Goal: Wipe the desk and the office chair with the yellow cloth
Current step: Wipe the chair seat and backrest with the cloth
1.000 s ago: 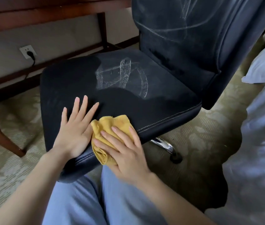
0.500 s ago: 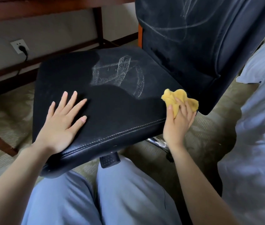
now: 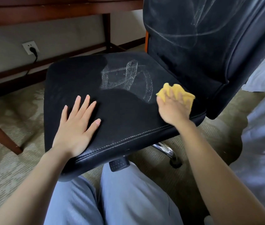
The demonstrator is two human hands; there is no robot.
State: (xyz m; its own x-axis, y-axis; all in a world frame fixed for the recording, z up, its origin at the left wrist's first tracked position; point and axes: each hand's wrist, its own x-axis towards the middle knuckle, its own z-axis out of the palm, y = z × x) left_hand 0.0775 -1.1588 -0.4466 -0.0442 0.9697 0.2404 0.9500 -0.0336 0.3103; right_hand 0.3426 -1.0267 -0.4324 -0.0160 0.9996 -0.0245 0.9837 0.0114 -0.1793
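The right hand (image 3: 173,109) was motion-blurred and hid much of the yellow cloth (image 3: 187,96); the chair's backrest (image 3: 193,46) ran past the top edge.

The right hand (image 3: 173,109) has swept the yellow cloth (image 3: 186,95) from the seat's (image 3: 120,114) near edge, beside the left hand, out past the right edge. It now presses it flat just right of the white smears (image 3: 128,75).
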